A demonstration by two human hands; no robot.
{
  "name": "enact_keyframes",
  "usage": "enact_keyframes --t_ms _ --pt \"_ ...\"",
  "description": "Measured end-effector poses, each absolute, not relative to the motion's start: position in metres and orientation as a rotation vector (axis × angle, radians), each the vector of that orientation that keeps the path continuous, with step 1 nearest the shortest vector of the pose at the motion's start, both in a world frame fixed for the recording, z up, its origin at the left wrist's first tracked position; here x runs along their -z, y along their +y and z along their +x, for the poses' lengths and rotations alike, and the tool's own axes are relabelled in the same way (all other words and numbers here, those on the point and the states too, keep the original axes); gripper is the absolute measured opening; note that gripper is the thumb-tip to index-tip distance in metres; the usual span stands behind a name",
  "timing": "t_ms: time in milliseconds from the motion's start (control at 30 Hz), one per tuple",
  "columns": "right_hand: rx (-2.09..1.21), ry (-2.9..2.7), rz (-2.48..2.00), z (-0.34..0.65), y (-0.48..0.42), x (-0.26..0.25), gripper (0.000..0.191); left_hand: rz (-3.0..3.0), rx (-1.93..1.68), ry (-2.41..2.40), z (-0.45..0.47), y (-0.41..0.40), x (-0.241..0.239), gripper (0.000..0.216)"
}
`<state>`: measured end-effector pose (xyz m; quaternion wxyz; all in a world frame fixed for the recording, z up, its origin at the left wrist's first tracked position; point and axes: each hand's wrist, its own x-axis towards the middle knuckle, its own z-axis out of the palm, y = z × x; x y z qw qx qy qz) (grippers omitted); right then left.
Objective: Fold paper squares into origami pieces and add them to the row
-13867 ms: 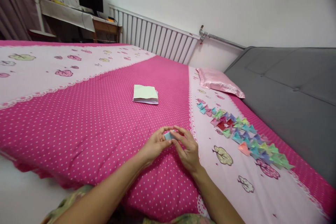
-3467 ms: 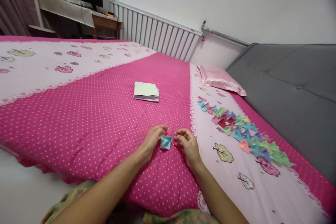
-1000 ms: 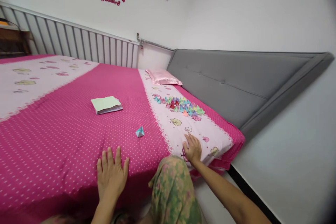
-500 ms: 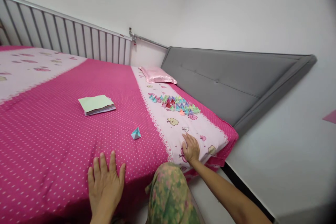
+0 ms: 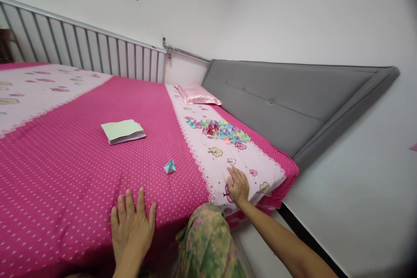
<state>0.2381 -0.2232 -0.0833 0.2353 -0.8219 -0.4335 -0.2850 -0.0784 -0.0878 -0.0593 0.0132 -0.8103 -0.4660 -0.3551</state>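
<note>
My left hand [image 5: 133, 221] lies flat on the pink dotted bedspread [image 5: 78, 182], fingers spread and nothing in it. On the pale printed band at the right, my right hand [image 5: 239, 184] rests palm down with its fingers stretched out, holding nothing. Between and beyond the hands sits a light blue folded paper boat [image 5: 170, 166]. A stack of coloured paper sheets [image 5: 123, 131], pale green on top, lies farther back to the left. Past my right hand, several small folded paper boats [image 5: 220, 130] in many colours are grouped close together.
A shiny pink pillow [image 5: 197, 94] lies at the bed's far corner. The grey padded headboard [image 5: 267, 100] borders the right side. A white radiator [image 5: 84, 45] and a metal pipe [image 5: 189, 53] run along the back wall. My knee in camouflage trousers [image 5: 208, 239] is at the bed's edge.
The view has shifted slightly, so the scene sits a little more to the right and lower. Both hands stay in place on the bed.
</note>
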Motion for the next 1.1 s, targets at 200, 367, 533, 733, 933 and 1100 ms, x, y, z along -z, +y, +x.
enact_keyframes --t_ms 200,367,533,733,933,1100 --pt "0.736 -1.157 -2.299 0.239 -0.223 0.084 0.039 -2.520 1.115 -1.485 -0.077 -0.086 0.063 0.057" --pt "0.600 -1.130 -2.367 0.234 -0.224 0.079 0.040 -2.513 1.036 -1.478 -0.079 -0.083 0.067 0.057" --pt "0.356 -1.153 -2.431 0.233 -0.226 0.064 0.040 -2.497 0.982 -1.530 -0.082 -0.086 0.069 0.056" --pt "-0.069 -1.175 -2.400 0.257 -0.202 0.024 0.025 -2.623 0.972 -1.594 -0.090 -0.083 0.054 0.056" --pt "-0.416 -1.412 -1.980 0.206 -0.121 -0.011 0.033 -2.828 1.437 -1.842 -0.067 -0.034 -0.010 0.043" --pt "-0.547 -1.564 -1.801 0.156 -0.051 -0.022 0.033 -2.884 1.773 -1.775 -0.013 0.030 -0.061 0.033"
